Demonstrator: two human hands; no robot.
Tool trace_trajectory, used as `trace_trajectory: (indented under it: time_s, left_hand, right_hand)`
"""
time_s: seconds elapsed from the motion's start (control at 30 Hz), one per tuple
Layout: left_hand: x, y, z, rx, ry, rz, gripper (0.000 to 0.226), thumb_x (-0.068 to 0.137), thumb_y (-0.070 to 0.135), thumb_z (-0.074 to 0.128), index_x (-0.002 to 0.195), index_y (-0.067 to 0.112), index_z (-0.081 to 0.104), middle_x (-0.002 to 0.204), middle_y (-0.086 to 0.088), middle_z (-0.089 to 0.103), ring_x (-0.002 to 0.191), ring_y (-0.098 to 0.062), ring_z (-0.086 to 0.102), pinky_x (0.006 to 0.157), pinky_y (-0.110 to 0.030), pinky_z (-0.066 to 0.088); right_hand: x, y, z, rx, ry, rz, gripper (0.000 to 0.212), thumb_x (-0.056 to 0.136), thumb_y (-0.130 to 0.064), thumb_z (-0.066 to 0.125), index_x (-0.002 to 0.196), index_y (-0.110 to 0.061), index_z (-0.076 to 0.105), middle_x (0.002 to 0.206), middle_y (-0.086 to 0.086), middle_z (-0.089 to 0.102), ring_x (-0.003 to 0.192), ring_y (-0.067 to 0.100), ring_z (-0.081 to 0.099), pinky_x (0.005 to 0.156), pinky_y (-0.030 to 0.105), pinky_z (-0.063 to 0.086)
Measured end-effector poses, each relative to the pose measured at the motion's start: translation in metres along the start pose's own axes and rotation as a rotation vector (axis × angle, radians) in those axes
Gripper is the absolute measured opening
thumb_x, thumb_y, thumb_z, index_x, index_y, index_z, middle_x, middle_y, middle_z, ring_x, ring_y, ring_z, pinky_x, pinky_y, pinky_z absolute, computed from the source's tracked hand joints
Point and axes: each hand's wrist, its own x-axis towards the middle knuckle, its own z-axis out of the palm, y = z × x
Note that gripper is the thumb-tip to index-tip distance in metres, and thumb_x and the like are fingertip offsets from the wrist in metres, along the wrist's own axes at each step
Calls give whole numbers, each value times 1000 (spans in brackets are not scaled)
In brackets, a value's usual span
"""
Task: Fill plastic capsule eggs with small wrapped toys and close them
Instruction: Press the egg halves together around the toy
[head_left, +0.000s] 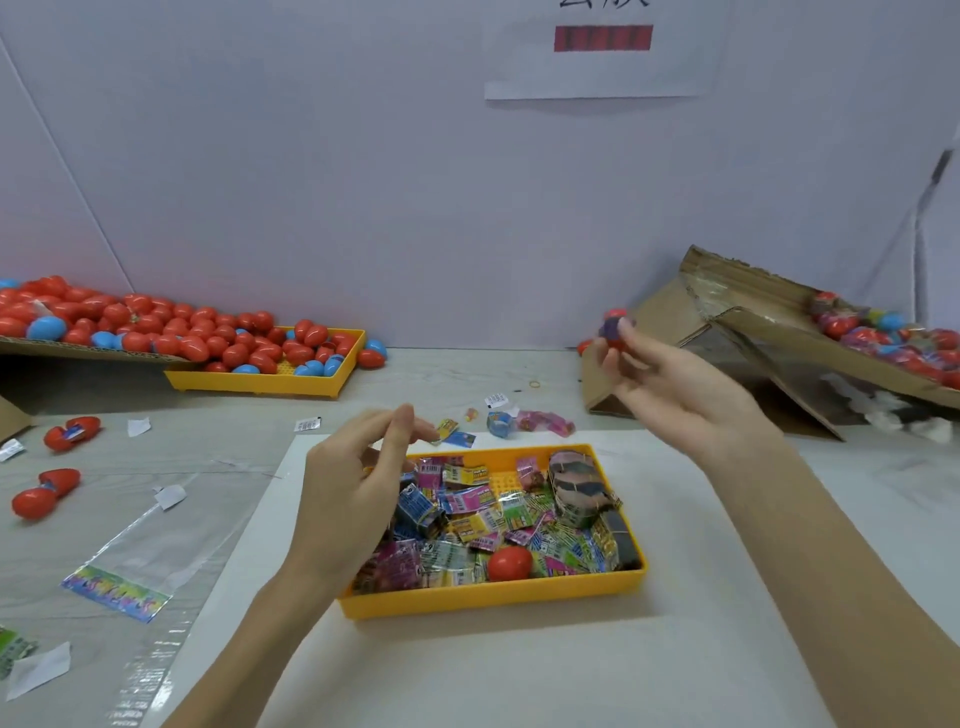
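A yellow tray in front of me holds several small wrapped toys and one red capsule egg. My left hand hovers over the tray's left side, fingers loosely bent, with nothing visible in it. My right hand is raised to the right of the tray and pinches a blurred red and purple egg at its fingertips, close to the cardboard box.
Red and blue eggs are heaped at back left on cardboard and in a second yellow tray. The tilted box at right holds bagged eggs. Two opened red eggs, a clear bag and loose wrappers lie left.
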Motion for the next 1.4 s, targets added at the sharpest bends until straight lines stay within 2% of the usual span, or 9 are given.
trace_trajectory:
  time_s: [0.17,0.3,0.47,0.57,0.7,0.83,1.07,1.27,1.4]
  left_hand:
    - [-1,-1,1,54,-72,21,36,103,37,48,90,22,78,100,11,73,101,-10,68,81,-44,59]
    - [-1,-2,-1,129,-64,24,39,101,44,46,90,24,78,99,14,71,105,-4,64,82,-28,55]
    - [5,-13,-3,159,-4,-110,21,104,35,55,102,29,75,102,20,70,103,5,61,75,-8,48]
    - [30,-31,-9,104,74,-287,16,104,33,57,110,29,71,106,19,70,103,-3,64,75,-18,49]
    - [97,-73,-25,616,98,-274,28,105,19,53,126,5,65,128,-13,64,122,-33,54,103,-42,41]
    - [158,-111,-46,881,34,-287,29,102,9,52,125,-6,61,128,-28,58,121,-45,49,102,-48,37]
    - [208,-152,-59,893,-239,-320,46,102,3,52,147,-2,44,145,-28,50,130,-45,51,103,-47,40]
    - [220,-172,-57,739,-67,-362,28,92,10,75,115,-5,70,115,-24,71,113,-39,64,97,-44,52]
    - [214,-167,-60,839,-38,-308,24,101,12,62,107,-9,70,114,-32,64,108,-47,59,91,-48,48]
  right_hand:
    - [21,-41,-9,55,94,-117,40,93,-12,72,130,-2,60,130,16,65,111,19,70,77,22,59]
    - [6,17,-26,-219,9,-8,31,87,-11,70,116,-2,72,105,9,75,91,16,74,73,23,61]
    - [-20,67,-27,-684,-33,-169,22,103,-12,59,111,-16,79,94,1,77,82,13,69,65,27,58]
    - [-30,76,-18,-921,-86,-322,21,104,-13,58,107,-20,78,85,1,76,69,11,67,58,21,54]
    - [-41,89,-9,-1139,-130,-435,18,103,-13,59,105,-22,75,78,-2,74,65,12,69,63,22,57]
    - [-44,96,-10,-1270,-110,-473,16,102,-16,61,102,-25,73,74,-7,72,70,9,69,68,23,59]
    - [-42,99,-12,-1307,-136,-517,18,101,-17,62,95,-30,73,76,-15,70,70,6,69,65,18,54]
    - [-41,101,-13,-1340,-156,-521,19,101,-16,62,95,-30,73,77,-16,69,69,5,67,64,16,52]
    - [-43,99,-12,-1352,-158,-505,18,102,-17,61,96,-30,73,77,-17,69,70,5,67,65,19,54]
